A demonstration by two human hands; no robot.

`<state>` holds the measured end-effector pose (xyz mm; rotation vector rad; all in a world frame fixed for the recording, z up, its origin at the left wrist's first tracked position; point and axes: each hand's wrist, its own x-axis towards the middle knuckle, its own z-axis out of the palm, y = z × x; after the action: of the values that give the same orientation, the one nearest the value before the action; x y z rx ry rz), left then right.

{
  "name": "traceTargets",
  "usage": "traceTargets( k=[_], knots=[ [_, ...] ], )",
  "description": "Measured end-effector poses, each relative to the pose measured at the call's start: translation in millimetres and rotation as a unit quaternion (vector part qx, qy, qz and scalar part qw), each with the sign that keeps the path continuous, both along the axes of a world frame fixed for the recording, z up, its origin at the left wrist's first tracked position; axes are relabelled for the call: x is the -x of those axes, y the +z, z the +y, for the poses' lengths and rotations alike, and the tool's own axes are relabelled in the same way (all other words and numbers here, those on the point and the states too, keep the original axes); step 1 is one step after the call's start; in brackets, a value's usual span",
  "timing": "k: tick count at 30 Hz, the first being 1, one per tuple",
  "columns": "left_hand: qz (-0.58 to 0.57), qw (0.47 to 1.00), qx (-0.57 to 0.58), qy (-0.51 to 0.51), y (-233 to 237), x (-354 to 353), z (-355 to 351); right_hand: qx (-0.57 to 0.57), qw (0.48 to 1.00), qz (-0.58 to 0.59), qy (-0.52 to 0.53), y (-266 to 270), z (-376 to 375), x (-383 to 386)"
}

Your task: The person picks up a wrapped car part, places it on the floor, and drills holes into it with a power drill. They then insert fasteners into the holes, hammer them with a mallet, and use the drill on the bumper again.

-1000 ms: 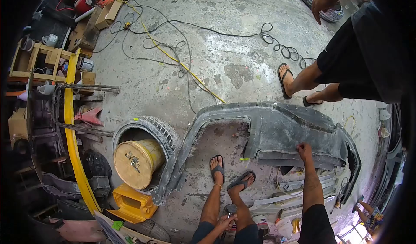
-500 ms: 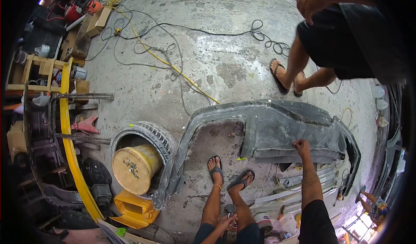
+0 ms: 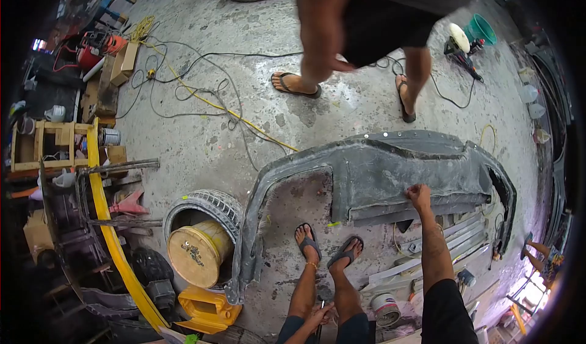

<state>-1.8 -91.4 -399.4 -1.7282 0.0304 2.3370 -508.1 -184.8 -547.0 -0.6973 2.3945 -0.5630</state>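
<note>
A long grey, dusty vehicle bumper [image 3: 397,173] lies across the floor in front of me, with a large opening on its left side. My right hand [image 3: 419,194], fingers curled closed, is over the bumper's front face; whatever is between the fingertips is hidden. Low between my knees, my left hand [image 3: 323,315] is closed round a small hammer [image 3: 324,295], whose dark head shows dimly against the floor. A tire [image 3: 210,205] stands at the bumper's left end, with a wooden-topped yellow spool [image 3: 194,255] inside it.
Beyond the bumper is a person in black shorts [image 3: 381,32] and sandals. Black and yellow cords [image 3: 229,113] snake over the floor. A yellow curved strip [image 3: 108,222] and clutter line the left. A polisher [image 3: 461,48] and green bucket [image 3: 482,29] lie at upper right; grey strips [image 3: 427,255] lie at right.
The other person has stepped left, from the upper right to beyond the bumper's middle, one arm swinging down. My view has shifted slightly. My hands keep about the same places.
</note>
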Motion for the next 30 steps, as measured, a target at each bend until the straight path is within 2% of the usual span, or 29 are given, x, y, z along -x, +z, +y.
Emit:
traceTargets(
  k=[1, 3, 5, 6, 10, 12, 15, 19, 22, 25, 30],
  knots=[
    [0.004, 1.0, 0.0, -0.011, 0.1, -0.1, -0.8, 0.0, 1.0, -0.001, -0.006, 4.6, -3.5, 1.3],
    [0.012, 0.999, -0.006, -0.034, -7.7, 0.0, 4.4, -0.008, 0.996, 0.016, 0.084, -3.6, 3.6, 12.5],
    [-0.046, 0.997, -0.005, -0.069, -22.4, -11.4, 23.7, 0.024, 0.989, 0.053, 0.133, -26.6, 14.0, 18.5],
    [-0.036, 0.997, 0.017, -0.069, -24.4, -17.2, 29.6, -0.032, 0.983, 0.086, 0.16, -24.2, 13.7, 17.9],
    [0.014, 0.998, 0.005, -0.067, -19.7, -14.6, 29.3, -0.022, 0.992, 0.06, 0.107, -12.8, 17.5, 11.9],
    [0.012, 0.998, 0.017, -0.059, -17.5, -7.8, 16.3, 0.001, 0.993, 0.057, 0.106, -8.1, 5.4, 19.8],
    [0.01, 0.997, 0.014, -0.07, -9.3, 2.0, 10.0, -0.023, 0.988, 0.035, 0.148, 0.2, 1.0, 18.1],
    [-0.011, 0.992, 0.012, -0.122, -9.5, 0.6, 9.1, -0.033, 0.983, 0.101, 0.151, -16.6, -0.1, 16.4],
    [0.0, 0.995, 0.012, -0.098, -0.1, 7.3, -4.5, -0.017, 0.978, 0.107, 0.177, -5.8, -2.1, 12.5],
    [0.013, 0.997, 0.016, -0.073, 9.4, 15.7, -29.3, -0.064, 0.974, 0.129, 0.173, -4.1, -2.4, 14.3],
    [0.019, 0.993, 0.062, -0.098, 31.1, 37.8, -83.8, -0.017, 0.993, -0.005, 0.12, 10.1, -2.2, 19.6]
  ],
)
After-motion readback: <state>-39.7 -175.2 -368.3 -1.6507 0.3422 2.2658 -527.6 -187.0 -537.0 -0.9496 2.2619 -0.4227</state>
